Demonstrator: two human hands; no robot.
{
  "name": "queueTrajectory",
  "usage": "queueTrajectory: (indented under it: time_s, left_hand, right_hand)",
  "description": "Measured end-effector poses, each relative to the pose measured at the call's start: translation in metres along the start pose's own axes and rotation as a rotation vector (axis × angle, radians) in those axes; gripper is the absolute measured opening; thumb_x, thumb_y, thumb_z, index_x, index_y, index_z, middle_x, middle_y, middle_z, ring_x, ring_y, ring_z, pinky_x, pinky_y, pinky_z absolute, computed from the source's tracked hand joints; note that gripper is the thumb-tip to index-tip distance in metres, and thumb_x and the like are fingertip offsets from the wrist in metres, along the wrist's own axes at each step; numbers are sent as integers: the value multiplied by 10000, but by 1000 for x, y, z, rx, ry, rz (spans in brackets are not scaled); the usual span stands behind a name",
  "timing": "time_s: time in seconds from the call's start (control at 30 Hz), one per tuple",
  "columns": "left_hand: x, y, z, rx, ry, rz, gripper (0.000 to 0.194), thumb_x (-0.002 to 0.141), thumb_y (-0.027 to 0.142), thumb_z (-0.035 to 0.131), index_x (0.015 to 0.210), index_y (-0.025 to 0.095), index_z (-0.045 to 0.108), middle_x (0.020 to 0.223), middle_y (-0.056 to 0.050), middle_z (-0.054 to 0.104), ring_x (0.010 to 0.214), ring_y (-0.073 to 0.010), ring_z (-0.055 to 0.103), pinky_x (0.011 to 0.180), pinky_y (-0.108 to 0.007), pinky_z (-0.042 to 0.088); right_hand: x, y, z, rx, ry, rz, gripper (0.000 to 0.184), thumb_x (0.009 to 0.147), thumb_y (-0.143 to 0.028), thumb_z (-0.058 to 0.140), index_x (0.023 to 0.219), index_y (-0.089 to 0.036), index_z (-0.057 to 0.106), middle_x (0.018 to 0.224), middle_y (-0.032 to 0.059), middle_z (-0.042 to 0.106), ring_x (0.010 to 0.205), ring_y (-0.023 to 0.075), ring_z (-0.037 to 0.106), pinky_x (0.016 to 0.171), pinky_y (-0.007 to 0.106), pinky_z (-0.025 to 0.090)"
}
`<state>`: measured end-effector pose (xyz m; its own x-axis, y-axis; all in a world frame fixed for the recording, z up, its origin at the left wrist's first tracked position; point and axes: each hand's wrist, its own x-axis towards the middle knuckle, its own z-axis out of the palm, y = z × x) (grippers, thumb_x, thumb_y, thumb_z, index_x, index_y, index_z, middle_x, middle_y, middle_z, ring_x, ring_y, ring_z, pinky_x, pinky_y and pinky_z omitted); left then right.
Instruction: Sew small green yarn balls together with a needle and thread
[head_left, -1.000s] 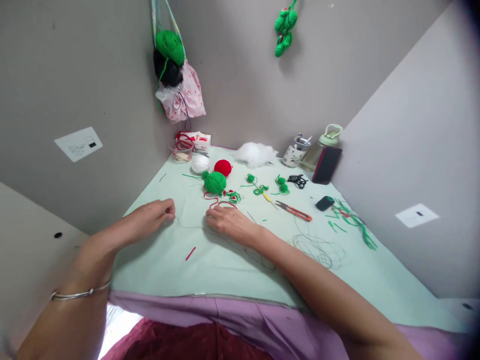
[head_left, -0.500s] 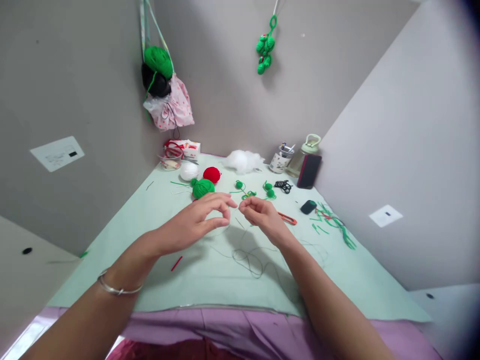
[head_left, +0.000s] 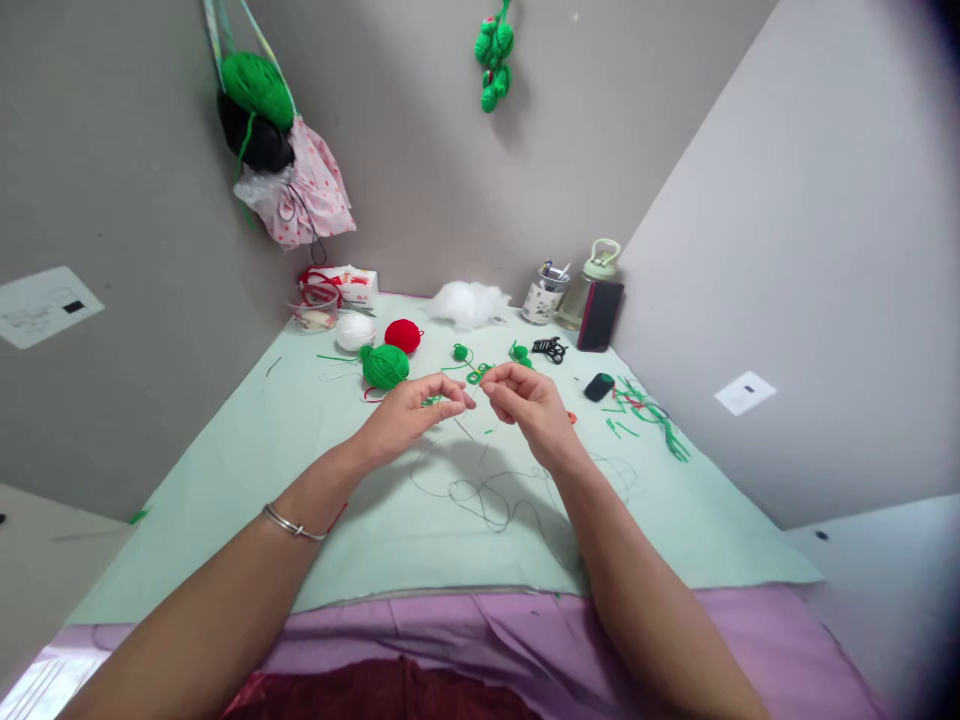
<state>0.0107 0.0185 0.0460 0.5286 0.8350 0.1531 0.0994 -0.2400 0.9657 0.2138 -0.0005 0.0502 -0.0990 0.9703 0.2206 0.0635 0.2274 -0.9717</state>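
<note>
My right hand (head_left: 529, 405) is closed in a pinch over the middle of the table, with a fine thread at its fingertips. Close on its left, my left hand (head_left: 416, 415) has its thumb and fingers drawn together on the same thread. A short stretch of it runs between the two hands; whether a needle is there is too small to tell. Loose loops of dark thread (head_left: 501, 529) lie on the table below. Beyond the hands are small green yarn pieces (head_left: 460, 352), partly hidden. An orange cutter (head_left: 572, 418) shows only its end behind my right hand.
Green (head_left: 386, 367), red (head_left: 403, 336) and white yarn balls (head_left: 355, 331) sit at the back left. White stuffing (head_left: 469, 305), a pen cup (head_left: 545, 300), a bottle (head_left: 576, 302) and a phone (head_left: 601, 317) line the back. Green yarn scraps (head_left: 667, 430) lie right, near a black spool (head_left: 599, 387).
My left hand's fingers, apart before, have come together at the thread beside my right hand. The right hand keeps its pinch. The whole view has shifted slightly.
</note>
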Motion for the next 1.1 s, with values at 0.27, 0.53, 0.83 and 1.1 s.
queueTrajectory:
  time_s: [0.27,0.53,0.83,1.1]
  left_hand:
    - [-8,-3,-1,-6,-42,-18,185,864,408,642,810,232,661,1228,-76,717,1366,-292,518,1104,-430,381]
    - [-11,-7,5,19,-80,26,165,843,392,667,796,235,686,1315,-68,678,1379,-287,504,1167,-456,313]
    - [-12,-10,7,141,-23,90,159,882,368,642,801,232,653,1458,-43,577,1522,-268,297,1240,-496,195]
    - [-12,-6,10,94,96,44,135,886,336,646,797,234,633,1298,-32,692,1449,-257,422,1194,-477,278]
  right_hand:
    - [4,8,0,-24,76,-27,164,838,-348,698,843,-190,656,535,-61,463,500,87,385,484,239,283]
    - [1,5,3,-80,156,-72,144,824,-332,684,823,-193,648,570,-51,488,522,94,420,507,246,318]
    - [7,7,-4,-12,255,-98,156,806,-317,709,815,-176,642,550,-61,485,499,76,404,488,231,294]
    - [0,12,9,-106,135,-134,109,863,-291,661,838,-186,654,567,-55,504,515,82,420,501,233,329]
